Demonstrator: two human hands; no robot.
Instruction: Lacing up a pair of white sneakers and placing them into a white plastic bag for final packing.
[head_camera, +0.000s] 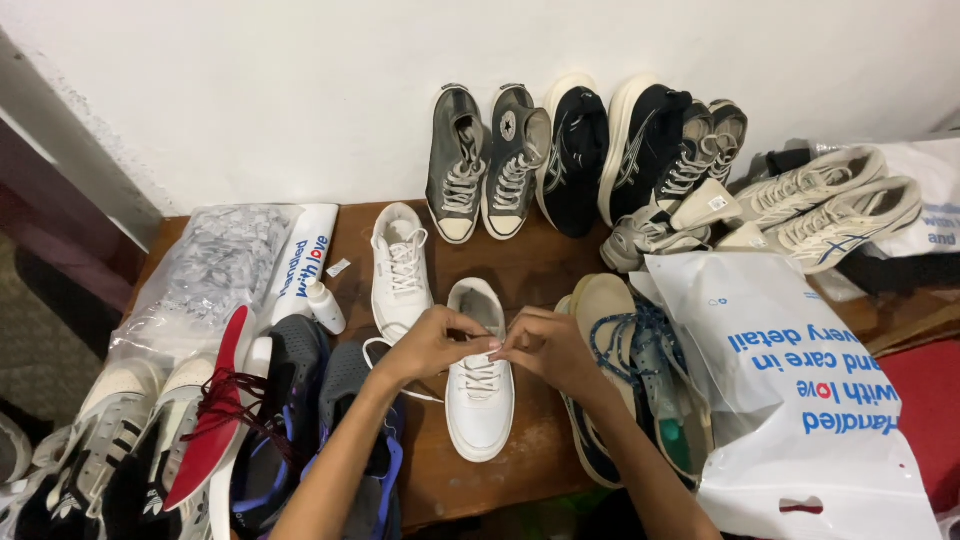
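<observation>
Both hands, left (428, 343) and right (548, 347), pinch white sneaker (479, 400) laces (481, 377)

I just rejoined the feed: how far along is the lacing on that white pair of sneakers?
Looks done: the other white sneaker lies laced beside it. In hand: left hand and right hand meet over the near white sneaker, fingers pinching its white lace, whose loose end trails left. Left: no finished bow shows on it.

Both hands' fingers (470, 340) cover the white sneaker's (480, 400) upper laces, the white plastic bag (800, 400) hides shoes right of it, bottom-left shoes (60, 470) cut off.
</observation>
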